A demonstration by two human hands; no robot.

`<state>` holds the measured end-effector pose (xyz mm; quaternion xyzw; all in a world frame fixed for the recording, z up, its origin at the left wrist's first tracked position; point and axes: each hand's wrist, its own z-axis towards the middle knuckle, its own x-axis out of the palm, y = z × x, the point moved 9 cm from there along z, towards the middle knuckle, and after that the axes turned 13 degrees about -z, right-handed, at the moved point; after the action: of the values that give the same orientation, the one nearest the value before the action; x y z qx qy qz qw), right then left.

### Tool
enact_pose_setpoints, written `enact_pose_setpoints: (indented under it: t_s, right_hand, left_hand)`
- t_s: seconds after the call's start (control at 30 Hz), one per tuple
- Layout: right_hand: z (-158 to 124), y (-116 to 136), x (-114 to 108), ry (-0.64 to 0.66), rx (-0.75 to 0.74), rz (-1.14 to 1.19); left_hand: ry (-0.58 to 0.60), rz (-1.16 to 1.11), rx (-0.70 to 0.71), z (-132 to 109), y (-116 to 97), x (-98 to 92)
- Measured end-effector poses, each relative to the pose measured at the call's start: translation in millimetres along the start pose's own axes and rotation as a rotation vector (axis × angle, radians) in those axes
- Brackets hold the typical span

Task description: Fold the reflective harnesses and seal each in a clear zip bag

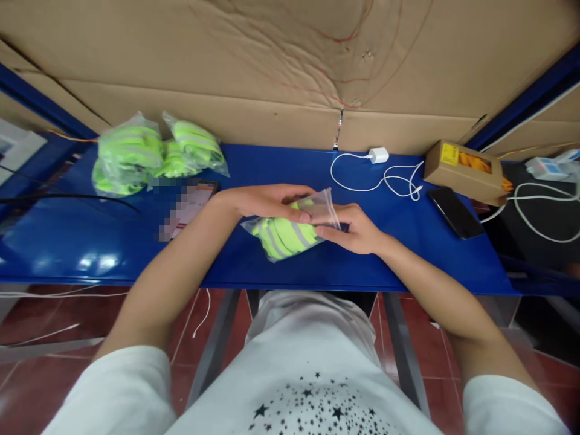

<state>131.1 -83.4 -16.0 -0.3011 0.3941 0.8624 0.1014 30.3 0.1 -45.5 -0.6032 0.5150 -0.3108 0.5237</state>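
Note:
In front of me lies a clear zip bag (289, 237) with a folded neon-yellow garment inside, grey reflective strips showing through the plastic. Its zip end points to the right. My left hand (269, 202) reaches over the far side of the bag, thumb on the plastic and the other fingers partly hidden behind it. At the zip end, my right hand (356, 228) grips the bag, thumb on the near side; some of its fingers show through the clear plastic. Both hands are closed on the bag, close together.
Several bagged neon-yellow garments (131, 151) are piled at the back left of the blue table (357, 272). Beside my left forearm lies a phone (194, 205), partly blurred. At right are a white charger with cable (379, 155), a black phone (454, 211) and a cardboard box (462, 172).

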Motion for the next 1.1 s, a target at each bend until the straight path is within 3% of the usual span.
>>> enact_pose_setpoints:
  t_s: [0.13, 0.23, 0.47, 0.7, 0.93, 1.1]
  right_hand:
    - [-2, -31, -17, -0.135, 0.250, 0.053]
    - [-3, -45, -16, -0.116, 0.344, 0.107]
    - [-5, -47, -3, -0.192, 0.331, 0.226]
    - [-12, -49, 17, 0.043, 0.430, 0.221]
    - [-2, -40, -14, -0.207, 0.274, -0.188]
    - [-4, -51, -17, -0.197, 0.285, -0.268]
  left_hand:
    - [-0.160, -0.321, -0.036, -1, 22, -8.4]
    - [-0.243, -0.482, -0.056, -1, 34, -10.9]
    - [-0.295, -0.462, -0.006, 3, 34, -13.1]
    - [-0.190, -0.317, 0.082, 5, 25, -2.2]
    - [-0.363, -0.452, 0.114, 0, 26, -20.4]
    - [-0.447, -0.425, 0.143, -6, 21, -27.3]
